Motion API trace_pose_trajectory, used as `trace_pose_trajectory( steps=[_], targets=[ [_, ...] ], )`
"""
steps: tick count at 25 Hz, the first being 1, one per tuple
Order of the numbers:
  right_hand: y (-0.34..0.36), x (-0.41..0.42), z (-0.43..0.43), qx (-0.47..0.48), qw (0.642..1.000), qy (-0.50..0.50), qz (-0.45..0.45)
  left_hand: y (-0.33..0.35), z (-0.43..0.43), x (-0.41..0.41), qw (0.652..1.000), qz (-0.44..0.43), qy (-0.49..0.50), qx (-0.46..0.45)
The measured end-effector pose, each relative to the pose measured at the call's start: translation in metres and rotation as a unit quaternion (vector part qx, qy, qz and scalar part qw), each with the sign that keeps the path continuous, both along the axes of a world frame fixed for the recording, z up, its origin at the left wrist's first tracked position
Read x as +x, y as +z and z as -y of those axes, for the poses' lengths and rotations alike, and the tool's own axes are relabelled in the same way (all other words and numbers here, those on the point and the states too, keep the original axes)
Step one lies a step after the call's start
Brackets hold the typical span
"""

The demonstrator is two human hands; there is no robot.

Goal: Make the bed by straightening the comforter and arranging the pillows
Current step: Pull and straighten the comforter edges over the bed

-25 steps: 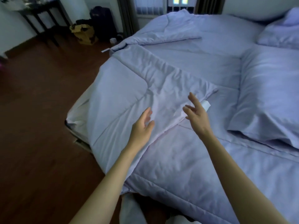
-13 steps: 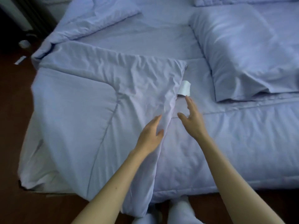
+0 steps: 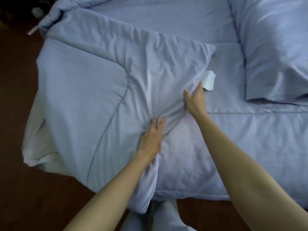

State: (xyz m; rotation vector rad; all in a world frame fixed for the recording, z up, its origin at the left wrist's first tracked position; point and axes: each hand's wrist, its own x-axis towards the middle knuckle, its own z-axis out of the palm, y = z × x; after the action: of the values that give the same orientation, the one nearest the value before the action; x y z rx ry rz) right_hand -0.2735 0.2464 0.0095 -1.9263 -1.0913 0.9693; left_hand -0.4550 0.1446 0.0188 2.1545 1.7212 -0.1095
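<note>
While half a second ago both hands hovered open, now the left hand [image 3: 152, 137] and right hand [image 3: 195, 100] clutch the folded-back flap of the pale blue quilted comforter [image 3: 103, 90] beside the blue pillow [image 3: 273, 52], so unfolding looks ready to start

Light blue comforter [image 3: 93, 90] folded back over bed, wrinkled at centre. Left hand [image 3: 152, 135] and right hand [image 3: 195, 100] both gripping bunched folded edge, fabric gathered between them. White tag [image 3: 209, 80] just beyond right hand. Pillow [image 3: 273, 52] upper right. Dark wood floor [image 3: 18, 97] at left.
</note>
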Motion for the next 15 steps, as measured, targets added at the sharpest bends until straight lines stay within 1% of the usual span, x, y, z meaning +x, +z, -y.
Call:
trace_pose_trajectory(
  steps=[2,3,6,7,8,10,11,12,13,14,15],
  targets=[
    [0.001,-0.004,-0.011,-0.008,0.993,-0.071,-0.096,0.01,-0.002,-0.014,0.999,0.033,0.009,0.01],
    [0.003,-0.005,-0.015,-0.005,0.983,-0.107,-0.149,0.014,-0.002,-0.022,0.999,0.042,0.016,0.017],
    [0.006,-0.007,-0.027,0.02,0.924,-0.214,-0.315,0.021,0.001,-0.051,0.997,0.068,0.041,0.012],
    [0.011,-0.01,-0.029,0.014,0.909,-0.227,-0.349,0.023,0.004,-0.062,0.996,0.075,0.047,0.004],
    [0.016,-0.015,-0.03,0.013,0.901,-0.227,-0.369,0.023,0.007,-0.074,0.995,0.081,0.054,0.0],
    [0.027,-0.032,-0.03,0.034,0.911,-0.192,-0.363,0.026,0.018,-0.101,0.991,0.102,0.083,-0.014],
    [0.034,-0.044,-0.027,0.044,0.92,-0.163,-0.352,0.028,0.025,-0.116,0.986,0.122,0.101,-0.046],
    [0.041,-0.058,-0.024,0.046,0.93,-0.128,-0.34,0.033,0.031,-0.128,0.976,0.154,0.115,-0.102],
    [0.05,-0.074,-0.019,0.044,0.941,-0.087,-0.324,0.037,0.035,-0.137,0.956,0.2,0.129,-0.17],
    [0.057,-0.09,-0.013,0.044,0.95,-0.046,-0.306,0.043,0.035,-0.145,0.929,0.26,0.14,-0.224],
    [0.063,-0.105,-0.006,0.047,0.957,-0.008,-0.286,0.046,0.03,-0.151,0.905,0.316,0.158,-0.238]
  ],
)
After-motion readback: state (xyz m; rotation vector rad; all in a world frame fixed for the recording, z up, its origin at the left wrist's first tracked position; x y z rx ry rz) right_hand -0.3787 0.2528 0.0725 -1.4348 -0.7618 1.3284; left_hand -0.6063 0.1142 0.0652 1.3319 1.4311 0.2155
